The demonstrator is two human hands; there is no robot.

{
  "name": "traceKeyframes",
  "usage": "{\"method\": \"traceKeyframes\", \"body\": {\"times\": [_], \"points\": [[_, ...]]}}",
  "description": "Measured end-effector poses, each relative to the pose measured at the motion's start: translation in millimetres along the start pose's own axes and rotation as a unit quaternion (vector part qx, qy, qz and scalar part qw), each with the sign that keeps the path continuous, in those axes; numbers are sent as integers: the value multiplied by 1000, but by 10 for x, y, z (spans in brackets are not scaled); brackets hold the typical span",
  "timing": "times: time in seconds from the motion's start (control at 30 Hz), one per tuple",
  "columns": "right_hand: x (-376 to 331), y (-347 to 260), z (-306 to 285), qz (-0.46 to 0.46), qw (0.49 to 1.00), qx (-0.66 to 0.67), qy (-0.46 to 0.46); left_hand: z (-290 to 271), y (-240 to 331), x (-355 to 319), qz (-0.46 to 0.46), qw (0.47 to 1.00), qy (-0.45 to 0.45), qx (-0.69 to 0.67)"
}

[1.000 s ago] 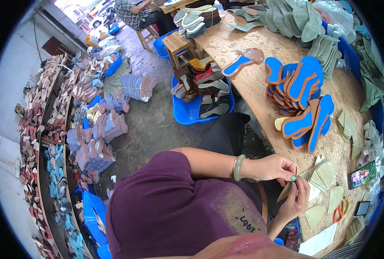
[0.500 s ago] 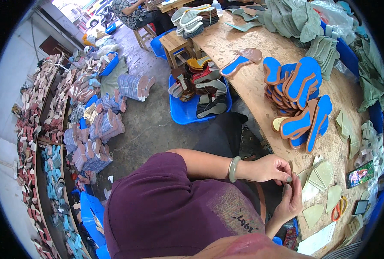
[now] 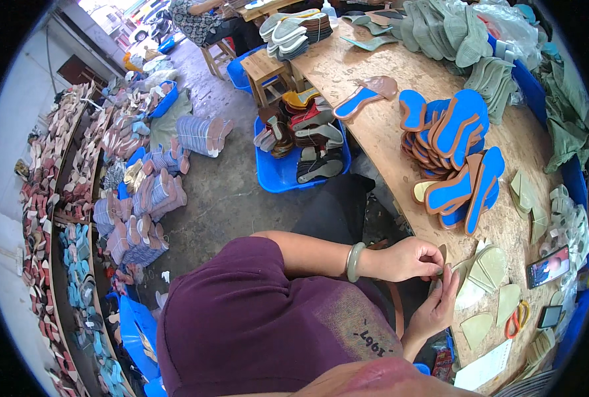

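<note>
Two bare hands meet beside the edge of the table [image 3: 521, 147], and we see a thin piece [image 3: 444, 252] between them, nearly edge-on and largely hidden. The left hand [image 3: 410, 259], with a pale green bangle [image 3: 354, 263] at its wrist, appears to pinch it between thumb and forefinger; the right hand [image 3: 433, 309] has its fingers stretched out against or just beside it, and we cannot tell whether they grip. We judge the piece light and flexible rather than brittle, perhaps like the pale green pieces [image 3: 490, 268] on the table nearby. Being thin, it probably bends easily, so we would hold it by opposite edges, pressing gently to avoid a crease.
</note>
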State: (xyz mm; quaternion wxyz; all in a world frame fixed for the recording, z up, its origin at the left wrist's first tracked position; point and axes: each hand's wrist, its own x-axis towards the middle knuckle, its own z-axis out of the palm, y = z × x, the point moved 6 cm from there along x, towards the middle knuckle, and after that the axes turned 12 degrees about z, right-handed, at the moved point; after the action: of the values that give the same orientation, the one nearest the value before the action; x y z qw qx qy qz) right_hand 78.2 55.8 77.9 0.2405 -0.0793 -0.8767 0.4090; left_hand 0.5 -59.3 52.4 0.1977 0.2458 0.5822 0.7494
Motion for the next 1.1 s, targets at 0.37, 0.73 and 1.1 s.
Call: {"method": "traceKeyframes", "body": {"times": [0.37, 0.73, 1.1], "points": [[35, 46, -72, 68, 988, 135, -18, 20, 93, -14, 63, 996, -16, 65], [281, 459, -242, 272, 920, 262, -103, 159, 317, 226, 170, 965, -119, 163], [375, 925, -469, 264, 792, 548, 55, 117, -143, 362, -3, 938, -28, -345]]}}
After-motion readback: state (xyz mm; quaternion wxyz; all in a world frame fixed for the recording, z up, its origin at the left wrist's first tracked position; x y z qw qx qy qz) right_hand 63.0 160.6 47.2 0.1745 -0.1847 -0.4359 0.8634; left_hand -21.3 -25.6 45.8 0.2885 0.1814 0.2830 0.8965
